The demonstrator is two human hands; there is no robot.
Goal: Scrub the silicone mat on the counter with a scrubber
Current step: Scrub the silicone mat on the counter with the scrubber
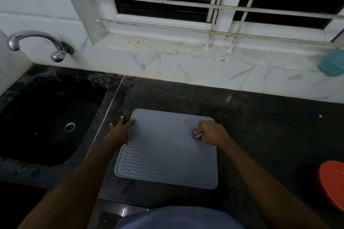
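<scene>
A grey silicone mat (163,152) with a wavy ridged pattern lies flat on the dark stone counter (251,126). My left hand (121,130) rests on the mat's left edge, fingers spread, palm partly on the counter. My right hand (212,132) is near the mat's upper right corner, closed around a small dark-and-light scrubber (196,134) that presses on the mat surface. Most of the scrubber is hidden under my fingers.
A black sink (46,117) with a drain is set into the counter on the left, with a chrome tap (37,42) above it. A red bowl (333,184) sits at the right edge. A teal object (333,63) lies on the sill by the barred window.
</scene>
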